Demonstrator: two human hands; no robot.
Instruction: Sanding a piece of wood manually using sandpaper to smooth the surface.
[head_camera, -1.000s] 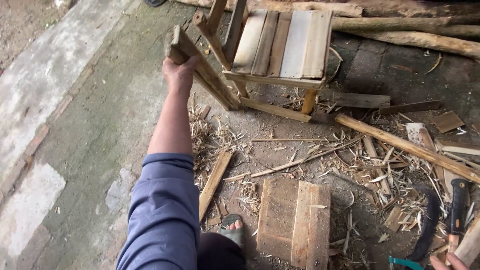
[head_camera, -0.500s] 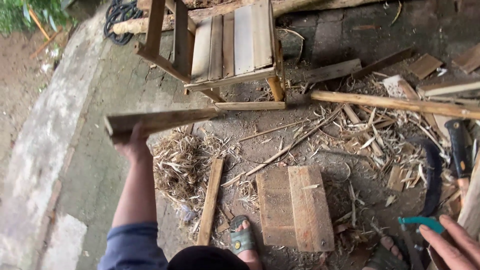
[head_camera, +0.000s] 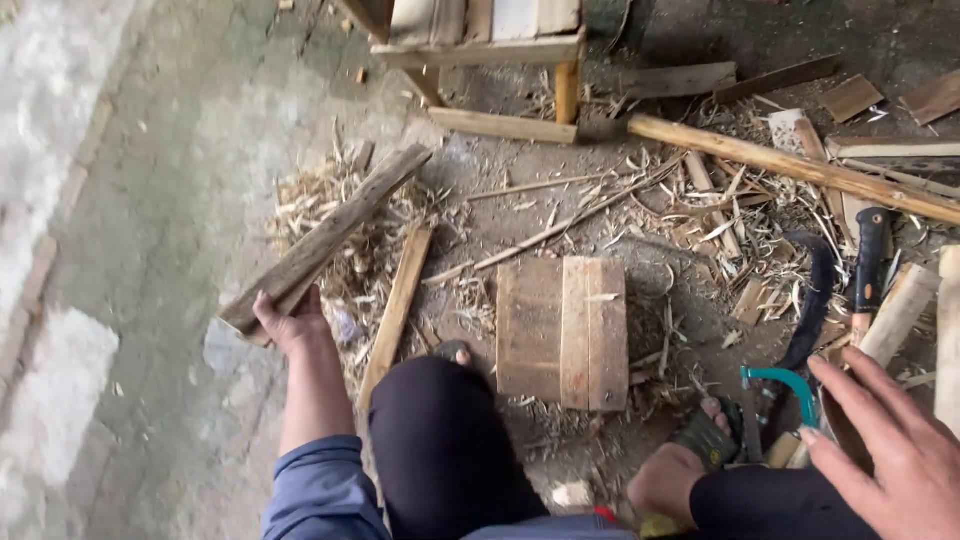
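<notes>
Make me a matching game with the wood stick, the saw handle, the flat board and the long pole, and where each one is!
Things:
1. rough wood piece
2. teal saw handle
3. flat wooden board
4. long pole

Places:
A. lying on the ground at upper right
B. held in the left hand
C. on the ground between the feet
D. just beside the open right hand

Pairs: 1-B, 2-D, 3-C, 4-A
</notes>
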